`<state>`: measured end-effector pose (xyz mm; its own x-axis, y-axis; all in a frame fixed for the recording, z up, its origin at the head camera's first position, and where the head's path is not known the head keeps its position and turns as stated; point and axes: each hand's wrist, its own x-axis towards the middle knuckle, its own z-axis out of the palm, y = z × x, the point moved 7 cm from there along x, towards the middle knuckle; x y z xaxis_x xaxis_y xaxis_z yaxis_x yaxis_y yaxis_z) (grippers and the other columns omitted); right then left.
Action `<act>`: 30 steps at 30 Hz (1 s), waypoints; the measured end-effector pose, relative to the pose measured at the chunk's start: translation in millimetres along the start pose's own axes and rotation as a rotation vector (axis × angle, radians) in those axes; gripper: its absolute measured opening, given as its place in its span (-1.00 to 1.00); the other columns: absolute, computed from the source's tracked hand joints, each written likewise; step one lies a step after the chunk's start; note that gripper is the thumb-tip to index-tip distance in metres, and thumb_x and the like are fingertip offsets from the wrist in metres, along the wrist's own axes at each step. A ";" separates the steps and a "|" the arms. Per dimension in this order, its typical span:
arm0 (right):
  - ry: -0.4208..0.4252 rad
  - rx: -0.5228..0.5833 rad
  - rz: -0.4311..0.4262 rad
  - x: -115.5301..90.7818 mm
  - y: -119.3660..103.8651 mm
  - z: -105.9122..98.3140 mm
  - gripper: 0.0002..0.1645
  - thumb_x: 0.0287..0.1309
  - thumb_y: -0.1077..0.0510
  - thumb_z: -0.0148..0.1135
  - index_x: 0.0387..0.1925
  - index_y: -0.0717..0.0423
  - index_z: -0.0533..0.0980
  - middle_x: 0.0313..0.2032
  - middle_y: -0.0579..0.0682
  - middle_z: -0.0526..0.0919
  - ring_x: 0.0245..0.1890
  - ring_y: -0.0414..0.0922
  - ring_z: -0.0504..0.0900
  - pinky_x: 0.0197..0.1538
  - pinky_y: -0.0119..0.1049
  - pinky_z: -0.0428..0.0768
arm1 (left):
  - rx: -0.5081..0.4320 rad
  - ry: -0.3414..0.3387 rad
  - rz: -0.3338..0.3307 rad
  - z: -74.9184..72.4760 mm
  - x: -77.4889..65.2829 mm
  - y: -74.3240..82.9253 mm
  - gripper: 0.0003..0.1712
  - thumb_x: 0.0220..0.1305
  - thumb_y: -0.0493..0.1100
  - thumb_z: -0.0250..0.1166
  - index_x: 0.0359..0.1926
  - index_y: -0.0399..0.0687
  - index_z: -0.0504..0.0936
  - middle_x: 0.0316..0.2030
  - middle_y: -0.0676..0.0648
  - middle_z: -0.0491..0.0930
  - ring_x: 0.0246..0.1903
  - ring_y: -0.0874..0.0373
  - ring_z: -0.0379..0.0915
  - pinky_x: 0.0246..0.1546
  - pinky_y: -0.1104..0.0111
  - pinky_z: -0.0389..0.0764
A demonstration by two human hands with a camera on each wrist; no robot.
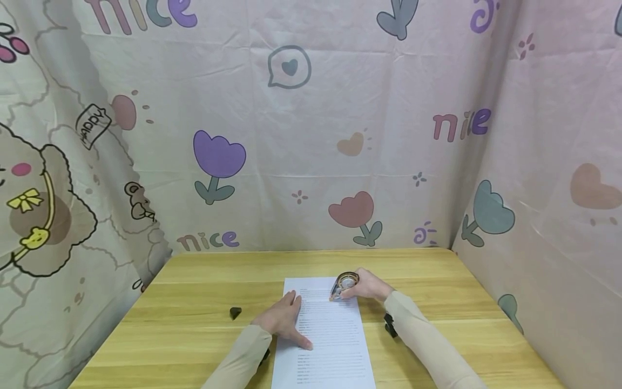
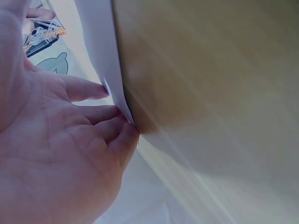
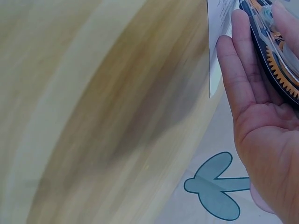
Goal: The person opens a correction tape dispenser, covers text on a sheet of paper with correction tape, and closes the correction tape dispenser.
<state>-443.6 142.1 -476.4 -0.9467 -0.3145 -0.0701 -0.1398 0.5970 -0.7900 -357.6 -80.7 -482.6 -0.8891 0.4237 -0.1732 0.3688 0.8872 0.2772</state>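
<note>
A long white sheet of printed paper (image 1: 335, 335) lies on the wooden table. My right hand (image 1: 370, 284) grips a correction tape dispenser (image 1: 347, 280), its tip down at the upper lines of print. In the right wrist view the dispenser (image 3: 275, 60) shows a dark rim and an orange gear, with fingers (image 3: 243, 70) along one side and the thumb on the other. My left hand (image 1: 283, 319) rests spread on the paper's left side, thumb over the print. Seen from the left wrist, its fingertips (image 2: 126, 135) press at the paper's edge (image 2: 100, 42).
A small dark cap-like piece (image 1: 235, 313) lies on the table (image 1: 194, 335) left of my left hand. Dark bands sit under both wrists. A printed curtain (image 1: 301, 135) hangs behind the table and along both sides.
</note>
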 end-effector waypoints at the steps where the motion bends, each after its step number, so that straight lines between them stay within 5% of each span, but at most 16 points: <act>1: -0.004 0.002 -0.006 0.1 -0.5 0.1 -0.59 -0.19 0.14 0.60 -0.31 0.19 0.57 -0.39 -0.03 0.69 -0.38 -0.15 0.55 -0.23 -0.31 0.57 | 0.000 0.000 0.001 0.1 0.0 -0.1 0.50 -0.30 0.47 0.52 0.47 -0.37 0.09 0.48 -0.40 -0.01 0.49 -0.23 -0.05 0.45 -0.03 0.18; 7: -0.037 0.016 -0.038 -0.2 -3.9 -0.1 -0.74 -0.15 0.17 0.57 -0.40 0.16 0.63 -0.49 -0.07 0.70 -0.49 -0.20 0.49 -0.33 -0.33 0.54 | 0.001 0.006 0.009 0.3 0.9 -0.4 0.50 -0.30 0.47 0.52 0.46 -0.38 0.10 0.48 -0.41 -0.01 0.48 -0.24 -0.05 0.45 -0.03 0.18; 22: 0.013 -0.008 0.008 -0.4 4.4 -4.5 -0.57 -0.22 0.15 0.61 -0.31 0.19 0.56 -0.38 -0.01 0.68 -0.37 -0.13 0.55 -0.23 -0.29 0.56 | 0.012 0.009 0.007 -1.9 0.5 1.3 0.50 -0.29 0.47 0.51 0.46 -0.38 0.09 0.48 -0.41 -0.01 0.49 -0.24 -0.05 0.45 -0.03 0.17; 30: -0.023 -0.010 -0.018 -2.4 0.9 -3.0 -0.70 -0.16 0.16 0.58 -0.39 0.17 0.62 -0.47 -0.05 0.69 -0.49 -0.19 0.49 -0.34 -0.33 0.53 | -0.003 0.018 0.005 1.4 0.9 -2.0 0.52 -0.32 0.47 0.52 0.46 -0.38 0.09 0.48 -0.42 -0.02 0.48 -0.26 -0.06 0.46 -0.04 0.15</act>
<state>-442.3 145.7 -475.2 -0.9372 -0.3418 -0.0698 -0.1598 0.5987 -0.7848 -358.8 -81.8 -484.6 -0.8922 0.4245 -0.1544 0.3722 0.8845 0.2812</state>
